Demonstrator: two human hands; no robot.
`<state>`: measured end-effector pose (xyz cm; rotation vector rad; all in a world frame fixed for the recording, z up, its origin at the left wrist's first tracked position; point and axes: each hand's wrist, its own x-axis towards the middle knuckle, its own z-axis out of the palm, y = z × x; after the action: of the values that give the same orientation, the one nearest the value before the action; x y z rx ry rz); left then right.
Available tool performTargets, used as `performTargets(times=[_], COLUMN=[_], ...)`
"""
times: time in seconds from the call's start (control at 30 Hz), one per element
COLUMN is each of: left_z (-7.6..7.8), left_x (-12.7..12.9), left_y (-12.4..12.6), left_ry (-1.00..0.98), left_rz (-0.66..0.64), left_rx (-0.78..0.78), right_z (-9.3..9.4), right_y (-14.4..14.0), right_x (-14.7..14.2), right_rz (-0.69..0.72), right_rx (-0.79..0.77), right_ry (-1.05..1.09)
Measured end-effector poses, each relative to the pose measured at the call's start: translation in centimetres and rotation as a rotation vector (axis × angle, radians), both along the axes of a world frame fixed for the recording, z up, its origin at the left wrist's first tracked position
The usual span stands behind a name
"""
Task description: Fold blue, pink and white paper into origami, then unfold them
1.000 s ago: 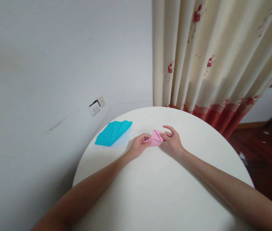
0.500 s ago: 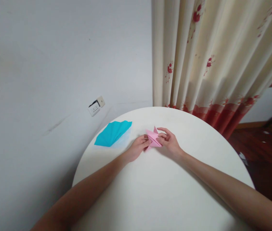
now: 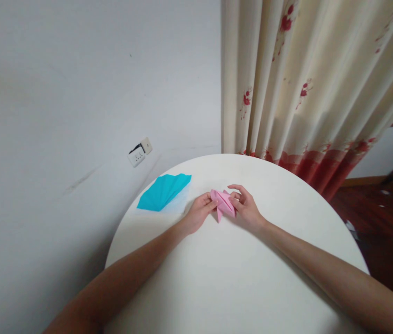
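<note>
A folded piece of pink paper (image 3: 223, 203) is held between both hands just above the round white table (image 3: 231, 278). It has pointed flaps, one of which sticks down toward me, and a slit runs across its middle. My left hand (image 3: 199, 211) pinches its left end with the thumb on top. On the right end, my right hand (image 3: 247, 206) grips with thumb and bent fingers, its index finger raised off the paper. Parts of the paper behind the fingers are hidden.
A pleated sheet of blue paper (image 3: 163, 192) lies on the table's left side. Close behind stands a white wall with a socket (image 3: 136, 157). A cream curtain with red flowers (image 3: 297, 93) hangs at the back right. Dark wooden floor (image 3: 373, 218) shows at the right.
The pink paper has turned between my fingers: its upper point has dropped from view and a lower flap now points toward me. My hands have barely moved.
</note>
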<state>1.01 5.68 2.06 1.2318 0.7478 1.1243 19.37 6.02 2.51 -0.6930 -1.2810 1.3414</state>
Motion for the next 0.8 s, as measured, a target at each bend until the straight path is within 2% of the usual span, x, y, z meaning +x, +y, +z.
performTargets(times=[0.17,0.33,0.43,0.57,0.7,0.8], left_z=[0.7,1.2,0.8,0.4,0.9,1.2], left_x=[0.5,0.8,0.6,0.7,1.2,1.5], left_y=[-0.8,-0.9,-0.6,-0.8,-1.7,-2.0], left_ry=[0.150,0.188,0.210,0.329,0.490,0.539], left_rz=[0.073,0.352,0.460,0.470,0.402,0.372], left_rx=[0.017,0.074,0.164,0.308,0.525,0.621], right_z=[-1.1,-0.6,0.2,-0.3,-1.8,-2.1], right_y=[0.6,0.4,-0.4,-1.1,-0.9,-0.7], right_x=[-0.3,0.0,-0.1,-0.8,-1.2,-1.0], right_rz=[-0.087,-0.348,-0.319,-0.239,-0.256,-0.280], right_rx=[-0.016,0.084,0.145,0.136,0.123,0.149], right_ry=[-0.102,-0.246,-0.321,-0.416,-0.492,-0.543])
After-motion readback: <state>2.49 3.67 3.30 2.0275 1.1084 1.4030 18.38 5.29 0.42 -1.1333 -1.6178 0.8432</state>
